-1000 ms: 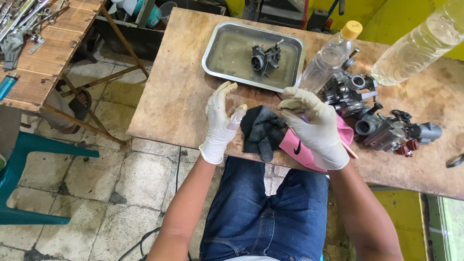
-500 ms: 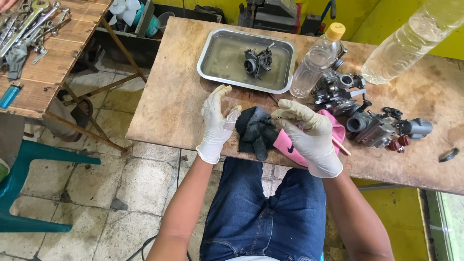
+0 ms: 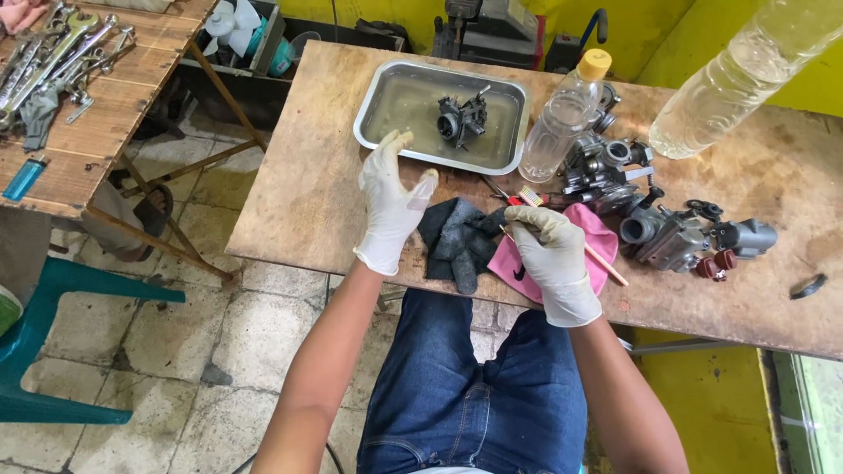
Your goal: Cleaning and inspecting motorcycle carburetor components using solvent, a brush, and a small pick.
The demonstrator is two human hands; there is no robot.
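Far off to the L hand's side there's a 2nd bench w/ wrenches (image 3: 53, 61) and a blue lighter (image 3: 24, 178) on it. Not part of the work, leave them.

L hand (image 3: 392, 202) is in a white glove, lifted a bit off the wooden table (image 3: 299, 193). Fingers spread wide, palm turned in, nothing in it. Its fingertips sit right by the near rim of the metal tray (image 3: 373, 132). In the tray, past the fingers, a dark carburetor (image 3: 462, 119) lies in a thin pool of liquid.

Just beside the L hand, btw both hands, is a dark rag (image 3: 457, 239).

R hand (image 3: 553, 259), also gloved, is curled shut around a thin wooden stick (image 3: 606, 265); the stick pokes out past the hand. The hand rests on a pink cloth (image 3: 597, 241). A small brush w/ colored bristles (image 3: 531, 195) lies just beyond the knuckles.

Beyond the R hand stands a clear bottle w/ yellow cap (image 3: 562, 118). Further out on that side: more carb parts (image 3: 676, 233), and a big bottle (image 3: 746, 75) lying tilted.

How to do it well, I think: hold the stick near its tip so it won't bend. Use the free L hand to keep the part steady. Work over the cloth so tiny bits don't roll off. Keep elbows away from the bottle, it could tip.
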